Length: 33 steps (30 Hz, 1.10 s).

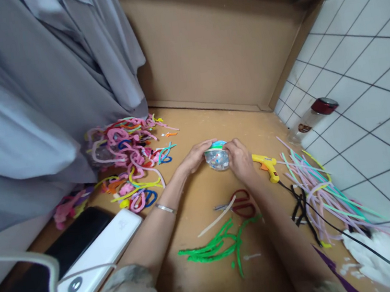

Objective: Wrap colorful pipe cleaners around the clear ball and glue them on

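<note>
A small clear round container (217, 159) with blue and green bands round its top is held above the middle of the table. My left hand (198, 156) presses its left side with the fingers at the rim. On the right side, the bent fingers of my right hand (239, 156) grip the banded rim. Nearer to me lie red-handled scissors (243, 204), a pale strip (216, 217) across their blades, and several green fuzzy strips (213, 250). A yellow glue gun (268, 166) rests just right of my right hand.
Tangled pipe cleaners (129, 145) lie at the left, beside grey cloth (94, 49). A white power bank (100, 258) and black phone (87, 233) are near left. Loose pipe cleaners (317, 191) and a red-capped bottle (310, 122) stand or lie right. Cardboard (202, 43) stands behind.
</note>
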Each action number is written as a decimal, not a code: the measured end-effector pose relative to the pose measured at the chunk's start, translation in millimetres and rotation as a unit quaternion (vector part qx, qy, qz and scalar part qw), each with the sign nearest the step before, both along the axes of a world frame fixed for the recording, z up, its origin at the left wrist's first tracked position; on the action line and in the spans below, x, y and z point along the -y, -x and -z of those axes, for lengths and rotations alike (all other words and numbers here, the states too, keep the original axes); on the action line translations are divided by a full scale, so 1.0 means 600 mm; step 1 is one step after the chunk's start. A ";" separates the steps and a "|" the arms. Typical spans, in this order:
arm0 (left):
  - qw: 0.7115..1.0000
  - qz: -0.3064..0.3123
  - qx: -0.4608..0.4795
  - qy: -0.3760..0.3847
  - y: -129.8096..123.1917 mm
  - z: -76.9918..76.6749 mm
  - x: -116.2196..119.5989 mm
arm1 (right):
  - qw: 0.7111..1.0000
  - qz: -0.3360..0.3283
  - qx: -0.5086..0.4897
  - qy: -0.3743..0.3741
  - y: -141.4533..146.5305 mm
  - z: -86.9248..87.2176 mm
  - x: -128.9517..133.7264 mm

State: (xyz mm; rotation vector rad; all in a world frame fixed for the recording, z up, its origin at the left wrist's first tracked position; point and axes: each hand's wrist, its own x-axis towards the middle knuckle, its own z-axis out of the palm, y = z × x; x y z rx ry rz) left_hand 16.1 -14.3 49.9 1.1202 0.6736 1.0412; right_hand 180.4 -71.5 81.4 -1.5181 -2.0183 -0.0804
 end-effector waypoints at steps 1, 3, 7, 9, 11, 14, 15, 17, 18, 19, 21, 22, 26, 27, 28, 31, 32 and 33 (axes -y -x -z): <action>1.000 0.014 0.007 0.004 0.000 0.001 0.001 | 1.000 0.005 0.003 -0.001 -0.004 -0.001 -0.001; 1.000 0.028 0.008 -0.001 0.000 0.006 0.002 | 1.000 0.012 0.003 0.001 -0.011 -0.002 -0.003; 0.999 -0.002 -0.027 -0.036 -0.009 0.021 0.006 | 1.000 0.012 -0.008 0.004 -0.025 -0.002 -0.009; 0.998 -0.005 -0.046 -0.046 -0.017 0.028 0.007 | 1.000 0.017 -0.008 0.003 -0.027 -0.002 -0.011; 0.997 -0.007 -0.058 -0.052 -0.026 0.032 0.009 | 1.000 0.024 -0.002 0.003 -0.028 -0.002 -0.011; 0.995 -0.030 -0.072 -0.057 -0.037 0.033 0.012 | 1.000 0.018 0.004 0.004 -0.028 -0.003 -0.010; 0.994 -0.037 -0.078 -0.059 -0.039 0.032 0.013 | 1.000 0.013 0.002 0.004 -0.029 -0.003 -0.009; 0.993 -0.045 -0.089 -0.063 -0.041 0.030 0.015 | 1.000 -0.001 -0.009 0.005 -0.032 -0.003 -0.010; 0.992 -0.049 -0.091 -0.066 -0.041 0.030 0.015 | 1.000 -0.009 -0.016 0.004 -0.033 -0.003 -0.010; 0.992 -0.054 -0.091 -0.069 -0.040 0.029 0.015 | 1.000 -0.017 -0.024 0.003 -0.035 -0.003 -0.011; 0.990 -0.068 -0.094 -0.075 -0.036 0.028 0.014 | 0.999 -0.031 -0.037 -0.001 -0.037 -0.003 -0.014; 0.989 -0.074 -0.098 -0.077 -0.033 0.028 0.013 | 0.999 -0.036 -0.039 -0.003 -0.038 -0.004 -0.015; 0.990 -0.067 -0.103 -0.074 -0.026 0.025 0.011 | 0.999 -0.043 -0.012 -0.012 -0.037 -0.007 -0.014; 0.990 -0.063 -0.100 -0.072 -0.025 0.024 0.011 | 0.999 -0.039 0.002 -0.017 -0.035 -0.008 -0.013; 0.991 -0.060 -0.096 -0.071 -0.025 0.024 0.011 | 0.999 -0.033 0.018 -0.022 -0.034 -0.010 -0.012; 0.992 -0.058 -0.086 -0.065 -0.028 0.026 0.010 | 0.997 -0.013 0.066 -0.035 -0.029 -0.015 -0.007; 0.993 -0.057 -0.083 -0.064 -0.029 0.027 0.009 | 0.996 -0.008 0.079 -0.039 -0.028 -0.017 -0.005; 0.993 -0.058 -0.079 -0.064 -0.030 0.029 0.009 | 0.995 -0.005 0.090 -0.046 -0.026 -0.018 -0.004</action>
